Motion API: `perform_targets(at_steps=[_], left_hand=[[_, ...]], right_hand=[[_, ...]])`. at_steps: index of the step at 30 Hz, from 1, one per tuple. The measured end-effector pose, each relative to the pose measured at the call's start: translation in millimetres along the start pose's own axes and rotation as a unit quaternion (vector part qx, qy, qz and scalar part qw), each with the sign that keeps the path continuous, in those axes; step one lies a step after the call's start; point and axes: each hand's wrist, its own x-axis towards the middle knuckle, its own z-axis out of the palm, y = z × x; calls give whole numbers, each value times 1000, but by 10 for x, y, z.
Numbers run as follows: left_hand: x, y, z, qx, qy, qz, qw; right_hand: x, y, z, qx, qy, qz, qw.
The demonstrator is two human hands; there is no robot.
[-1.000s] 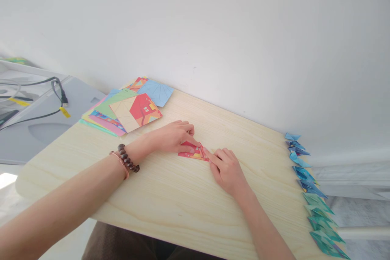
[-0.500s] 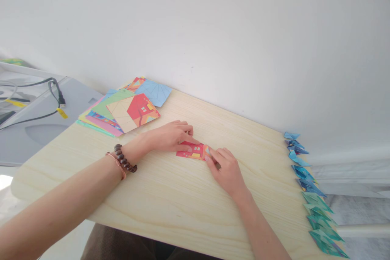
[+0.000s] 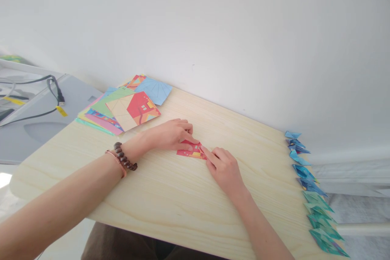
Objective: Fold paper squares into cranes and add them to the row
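Head view: the right hand [image 3: 224, 168] swaps its pinch for an outstretched index finger on the red paper [image 3: 195, 154] atop the table [image 3: 170, 189], apparently setting a crease, while the left hand [image 3: 174, 135] pins it, thumb and finger spread

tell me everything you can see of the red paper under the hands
The red paper is a small, apparently folded piece with yellow patches and pale window-like marks. It lies on the light, wood-look table, between the hands. The left hand has its thumb and index finger on it; the right hand touches its right end with the index finger. Fingers hide part of it.
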Motion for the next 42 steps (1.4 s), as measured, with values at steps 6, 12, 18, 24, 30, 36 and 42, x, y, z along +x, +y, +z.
perform_targets(at_steps=[6,12,18,24,30,36,42], left_hand=[[4,17,-24,-5,-10,-2,1000],[-9,5,-4,5,-3,15,1000],[-6,8,-3,3,-6,18,1000],[-4,10,2,15,-17,15,1000],[-6,5,10,16,-13,18,1000],[-3,14,-6,17,-22,13,1000],[1,14,-16,15,-22,17,1000]], right_hand=[[13,-11,-27,-1,-15,-3,1000],[25,-12,-39,-3,-28,-9,1000],[35,-11,-52,13,-38,-7,999],[13,-17,-86,39,-53,10,998],[-5,-3,-85,63,-52,13,997],[13,10,-64,88,-43,21,995],[-18,31,-23,113,10,46,992]])
